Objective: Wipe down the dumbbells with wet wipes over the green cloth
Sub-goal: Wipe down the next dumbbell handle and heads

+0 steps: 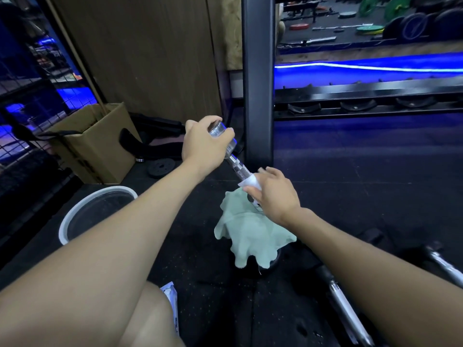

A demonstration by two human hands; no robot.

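Dark gym floor [200,246], rack behind. Left hand [203,144] gripping dumbbell [238,166] top end, right hand [273,196] pinching wet wipe [250,182] round the handle, over green cloth [250,236]. Lower end hidden, probably resting there. Could slip sideways if wet chrome twists loose.

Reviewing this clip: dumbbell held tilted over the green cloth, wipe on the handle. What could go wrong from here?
1. The left hand grips only the top end of the tilted dumbbell; if that grip slips, it may drop off the green cloth.
2. The right hand pinches the wet wipe low on the handle, so the upper end under the left hand may go unwiped.
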